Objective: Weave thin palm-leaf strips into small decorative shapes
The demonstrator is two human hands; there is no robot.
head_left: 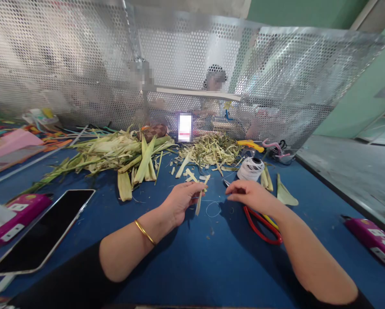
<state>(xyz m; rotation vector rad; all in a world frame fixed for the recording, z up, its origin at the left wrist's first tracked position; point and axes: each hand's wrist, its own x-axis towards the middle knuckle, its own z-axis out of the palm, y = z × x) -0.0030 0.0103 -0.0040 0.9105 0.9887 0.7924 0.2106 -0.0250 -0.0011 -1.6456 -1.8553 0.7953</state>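
My left hand [182,199] is closed in a pinch on a narrow pale strip of corn husk [198,205], held upright above the table. A fine white thread [213,209] loops on the blue surface and runs between my two hands. On the right, my right hand [249,193] has its fingers pressed together near the thread's end. Beneath that hand lie scissors [263,231] with red handles, their tip showing past the fingers. Just behind it stands a spool of white thread [250,168].
Corn husks [111,152] are heaped at the back left, with husk scraps [212,150] at the back middle. A dark-screened phone [44,231] and a purple pack [21,212] lie left; another purple pack [373,238] is right. A perforated metal screen [186,56] stands behind.
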